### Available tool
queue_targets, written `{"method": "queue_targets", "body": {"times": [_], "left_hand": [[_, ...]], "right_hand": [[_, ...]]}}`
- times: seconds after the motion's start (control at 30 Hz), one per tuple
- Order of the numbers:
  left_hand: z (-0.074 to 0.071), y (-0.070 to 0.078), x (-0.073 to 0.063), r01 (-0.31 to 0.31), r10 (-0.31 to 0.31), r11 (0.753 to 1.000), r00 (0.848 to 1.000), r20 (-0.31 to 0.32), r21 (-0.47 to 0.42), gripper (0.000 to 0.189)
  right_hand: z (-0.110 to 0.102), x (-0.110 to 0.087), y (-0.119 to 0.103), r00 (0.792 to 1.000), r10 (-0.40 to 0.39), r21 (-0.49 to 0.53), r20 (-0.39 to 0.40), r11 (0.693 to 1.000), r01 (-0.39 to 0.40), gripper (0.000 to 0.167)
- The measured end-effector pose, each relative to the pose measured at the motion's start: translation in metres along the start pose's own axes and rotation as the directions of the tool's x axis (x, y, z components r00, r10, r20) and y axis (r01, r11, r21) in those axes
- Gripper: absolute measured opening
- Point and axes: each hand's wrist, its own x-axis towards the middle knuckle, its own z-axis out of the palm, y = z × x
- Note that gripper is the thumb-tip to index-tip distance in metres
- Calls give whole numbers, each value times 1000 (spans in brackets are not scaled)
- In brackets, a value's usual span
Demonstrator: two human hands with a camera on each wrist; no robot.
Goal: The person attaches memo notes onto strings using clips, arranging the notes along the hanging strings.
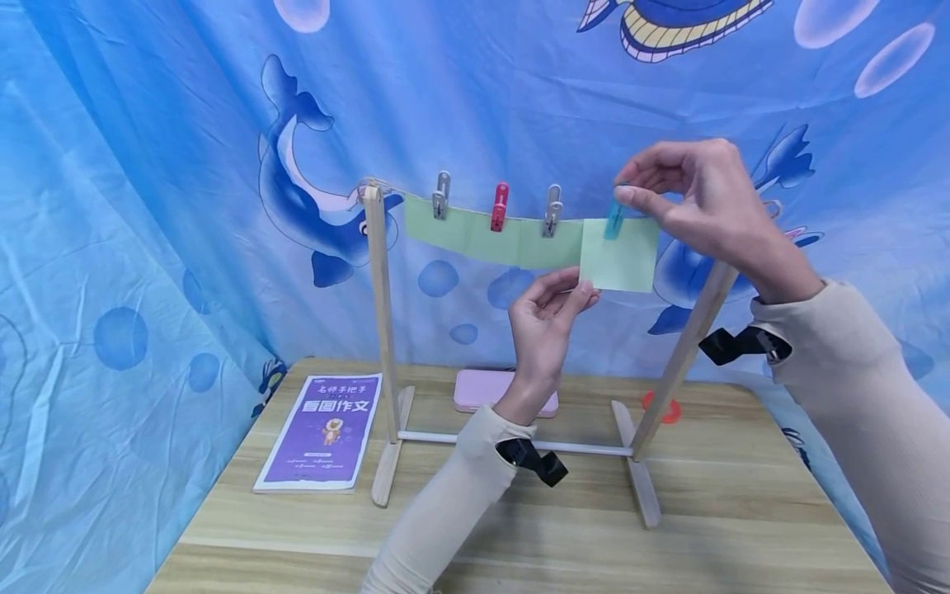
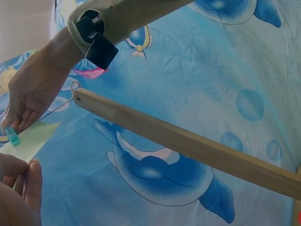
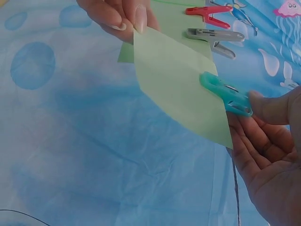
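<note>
A light green square of paper hangs at the right end of a string, overlapping a row of similar green papers. My right hand pinches a teal clothespin, whose jaws sit over the paper's top edge. Below, my left hand holds the paper's lower left corner between thumb and fingers. Along the string to the left, a grey clothespin, a red clothespin and another grey clothespin clip the other papers.
The string is tied between two wooden posts, the left post and the right post, joined by a white rod. On the table lie a purple book, a pink case and a red ring.
</note>
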Motion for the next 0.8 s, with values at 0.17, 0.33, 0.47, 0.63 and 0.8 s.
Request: {"method": "queue_targets", "body": {"times": [0.17, 0.33, 0.47, 0.63, 0.8], "left_hand": [[-1, -2, 0, 4, -4, 1000, 1000, 1, -3, 28], [0, -1, 0, 3, -3, 1000, 1000, 2, -7, 28], [0, 0, 1, 4, -4, 1000, 1000, 4, -18, 28], [0, 0, 0, 13, -13, 1000, 1000, 0, -23, 28], [-1, 0, 0, 13, -13, 1000, 1000, 6, -19, 28]], "right_hand": [[0, -1, 1, 1000, -1, 9, 22, 1000, 1, 14], [0, -2, 1, 998, 21, 0, 58, 1000, -21, 18], [-1, -3, 1, 994, 55, -17, 89, 998, -54, 23], [-2, -4, 0, 990, 89, -23, 109, 996, -87, 31], [-4, -5, 1, 987, 96, -38, 131, 995, -92, 37]]}}
